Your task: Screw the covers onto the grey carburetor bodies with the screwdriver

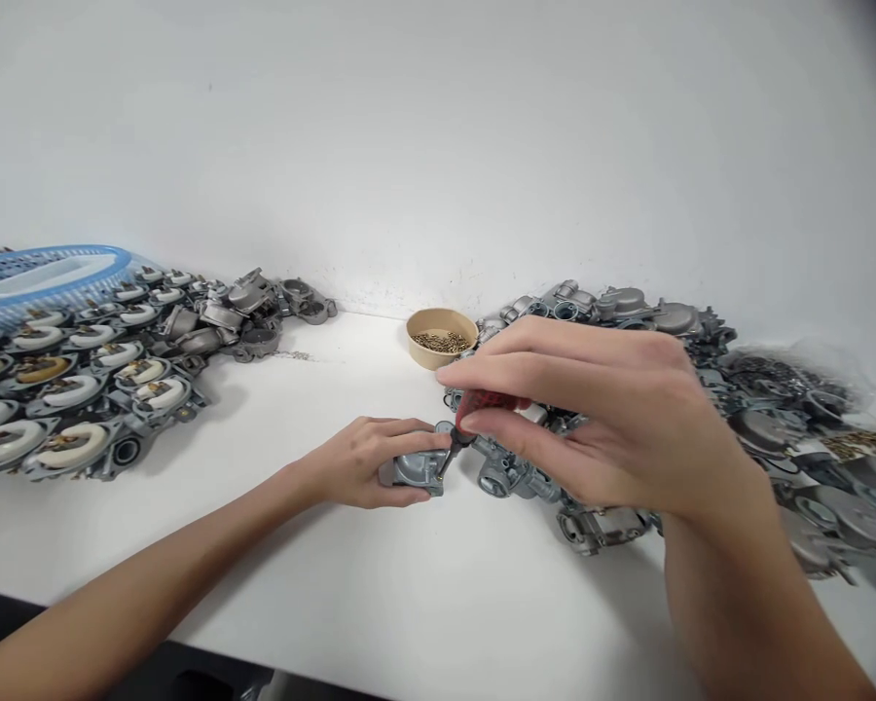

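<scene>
My left hand (380, 460) is wrapped round a grey metal carburetor (418, 470) on the white table, thumb below and fingers across its top. In my right hand (555, 419) is a red-handled tool (491, 400), pinched between thumb and fingers. The tool's dark lower part is at the right side of the held carburetor, close to my left fingertips; its tip is too small to make out. A tan bowl (424, 356) of small brass-coloured screws stands just behind my hands.
Carburetor bodies with white floats (73, 392) cover the table's left side, beside a blue basket (117, 261). Loose grey metal parts (248, 312) lie behind them. More carburetors (602, 526) are heaped on the right, partly behind my right hand. A white wall (409, 146) rises behind.
</scene>
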The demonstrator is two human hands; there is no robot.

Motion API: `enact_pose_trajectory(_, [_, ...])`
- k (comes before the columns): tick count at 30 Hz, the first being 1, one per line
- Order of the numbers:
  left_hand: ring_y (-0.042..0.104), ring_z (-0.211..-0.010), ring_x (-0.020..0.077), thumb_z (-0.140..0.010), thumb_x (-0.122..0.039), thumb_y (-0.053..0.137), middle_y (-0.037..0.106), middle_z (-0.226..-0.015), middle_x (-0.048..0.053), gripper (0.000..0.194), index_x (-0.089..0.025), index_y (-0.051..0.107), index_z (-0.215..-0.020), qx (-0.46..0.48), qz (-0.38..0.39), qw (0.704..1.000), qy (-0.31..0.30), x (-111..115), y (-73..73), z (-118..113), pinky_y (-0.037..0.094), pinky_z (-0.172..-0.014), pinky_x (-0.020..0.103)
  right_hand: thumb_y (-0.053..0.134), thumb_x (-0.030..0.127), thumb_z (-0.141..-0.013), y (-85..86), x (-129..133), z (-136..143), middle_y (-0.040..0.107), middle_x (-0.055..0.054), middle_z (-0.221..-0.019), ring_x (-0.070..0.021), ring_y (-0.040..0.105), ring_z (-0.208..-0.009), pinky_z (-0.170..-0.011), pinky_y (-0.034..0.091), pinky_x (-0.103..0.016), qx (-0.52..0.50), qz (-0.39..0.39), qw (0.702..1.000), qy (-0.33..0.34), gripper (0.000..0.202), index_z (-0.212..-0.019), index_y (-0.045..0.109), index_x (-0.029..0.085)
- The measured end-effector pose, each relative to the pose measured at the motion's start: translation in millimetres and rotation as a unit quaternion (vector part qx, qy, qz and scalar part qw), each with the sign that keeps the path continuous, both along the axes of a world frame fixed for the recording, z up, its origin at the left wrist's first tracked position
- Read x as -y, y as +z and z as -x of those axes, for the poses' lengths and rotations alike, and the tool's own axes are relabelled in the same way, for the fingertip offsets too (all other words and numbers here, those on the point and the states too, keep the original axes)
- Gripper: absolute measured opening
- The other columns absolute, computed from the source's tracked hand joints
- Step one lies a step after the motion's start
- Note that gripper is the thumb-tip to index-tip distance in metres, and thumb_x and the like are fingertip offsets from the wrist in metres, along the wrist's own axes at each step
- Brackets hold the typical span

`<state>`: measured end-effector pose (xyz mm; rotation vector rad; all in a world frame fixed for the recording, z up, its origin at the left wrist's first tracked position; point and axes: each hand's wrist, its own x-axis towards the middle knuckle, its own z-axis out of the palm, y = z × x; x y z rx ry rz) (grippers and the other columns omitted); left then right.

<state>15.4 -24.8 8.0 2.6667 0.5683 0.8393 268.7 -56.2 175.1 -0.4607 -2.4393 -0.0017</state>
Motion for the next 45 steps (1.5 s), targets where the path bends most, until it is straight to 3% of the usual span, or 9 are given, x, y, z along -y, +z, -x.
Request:
enact_pose_trajectory(7, [0.073, -0.099, 0.0249, -0.094, -0.045, 0.068, 0.070, -0.129, 0.012, 0.055, -0.026, 0.053, -0.143, 0.001, -0.004, 1.000, 0.004, 0, -1.6, 1, 0.058, -0.086, 0.032, 0.055, 0.005, -0.095, -7.7, -10, 4, 0.073, -0.002, -0.101, -0.0125, 0.068, -0.089, -0.081, 0.057, -0.029, -0.047, 0.141, 0.981, 0.122, 0.039, -0.132, 0.062, 0.015])
enact_pose_trajectory(12, [0.073, -0.106, 0.0276, -0.093, -0.050, 0.068, 0.055, -0.152, 0.013, 0.058, -0.027, 0.051, -0.143, -0.020, 0.001, 0.999, 0.035, 3, 1.7, 0, 0.057, -0.097, 0.039, 0.074, 0.021, -0.093, -14.6, -19, 7, 0.071, -0.002, -0.099, -0.0113, 0.068, -0.083, -0.074, 0.059, -0.026, -0.102, 0.119, 0.983, 0.098, 0.023, -0.116, 0.072, 0.021])
enact_pose_trajectory(17, [0.072, -0.113, 0.0298, -0.092, -0.057, 0.067, 0.052, -0.155, 0.013, 0.064, -0.028, 0.049, -0.145, -0.024, -0.013, 0.999, 0.036, 3, 2.0, 2, 0.059, -0.089, 0.034, 0.062, 0.006, -0.094, -18.7, -20, 9, 0.073, -0.003, -0.108, -0.0138, 0.070, -0.097, -0.086, 0.062, -0.028, -0.125, 0.199, 0.961, 0.147, 0.038, -0.129, 0.065, 0.019])
enact_pose_trajectory(22, [0.066, -0.125, 0.0337, -0.091, -0.054, 0.069, 0.049, -0.158, 0.012, 0.070, -0.029, 0.043, -0.151, -0.023, 0.025, 0.999, 0.019, 1, 6.3, 3, 0.055, -0.101, 0.041, 0.075, 0.018, -0.091, -21.4, -23, 10, 0.070, -0.001, -0.099, -0.0109, 0.068, -0.083, -0.075, 0.061, -0.025, -0.131, 0.123, 0.975, 0.128, 0.025, -0.116, 0.073, 0.021])
enact_pose_trajectory(27, [0.068, -0.120, 0.0328, -0.088, -0.050, 0.072, 0.058, -0.149, 0.010, 0.066, -0.030, 0.049, -0.148, -0.021, 0.064, 0.998, 0.007, -1, 8.1, 6, 0.056, -0.099, 0.040, 0.061, 0.008, -0.095, -22.0, -27, 5, 0.073, -0.004, -0.112, -0.0144, 0.070, -0.098, -0.086, 0.064, -0.031, -0.132, 0.188, 0.961, 0.154, 0.037, -0.127, 0.068, 0.023])
enact_pose_trajectory(31, [0.069, -0.119, 0.0337, -0.087, -0.052, 0.074, 0.062, -0.145, 0.010, 0.067, -0.032, 0.049, -0.147, -0.002, 0.053, 0.999, 0.007, -1, 7.7, 7, 0.056, -0.099, 0.041, 0.080, 0.021, -0.087, -26.2, -34, 6, 0.069, -0.003, -0.097, -0.0110, 0.068, -0.080, -0.073, 0.062, -0.026, -0.177, 0.147, 0.962, 0.146, 0.024, -0.111, 0.076, 0.020])
enact_pose_trajectory(36, [0.072, -0.112, 0.0326, -0.086, -0.052, 0.076, 0.059, -0.148, 0.012, 0.068, -0.031, 0.052, -0.145, -0.010, 0.055, 0.998, 0.007, -1, 7.6, 8, 0.057, -0.098, 0.042, 0.061, 0.007, -0.094, -30.8, -38, 5, 0.071, -0.009, -0.118, -0.0173, 0.071, -0.107, -0.092, 0.063, -0.033, -0.158, 0.249, 0.937, 0.188, 0.041, -0.134, 0.064, 0.017])
enact_pose_trajectory(41, [0.069, -0.119, 0.0339, -0.085, -0.054, 0.078, 0.062, -0.145, 0.011, 0.075, -0.034, 0.048, -0.151, -0.005, 0.064, 0.998, 0.005, -3, 5.9, 9, 0.056, -0.100, 0.042, 0.082, 0.016, -0.084, -29.7, -37, 3, 0.072, -0.001, -0.091, -0.0118, 0.069, -0.083, -0.078, 0.063, -0.025, -0.175, 0.162, 0.961, 0.139, 0.032, -0.114, 0.075, 0.019])
enact_pose_trajectory(45, [0.072, -0.115, 0.0327, -0.085, -0.053, 0.078, 0.059, -0.149, 0.012, 0.071, -0.033, 0.052, -0.147, 0.001, 0.064, 0.998, 0.003, -3, 7.3, 9, 0.057, -0.098, 0.040, 0.065, 0.008, -0.092, -24.1, -32, 1, 0.073, -0.004, -0.113, -0.0148, 0.071, -0.099, -0.089, 0.062, -0.030, -0.126, 0.191, 0.964, 0.136, 0.043, -0.133, 0.065, 0.022])
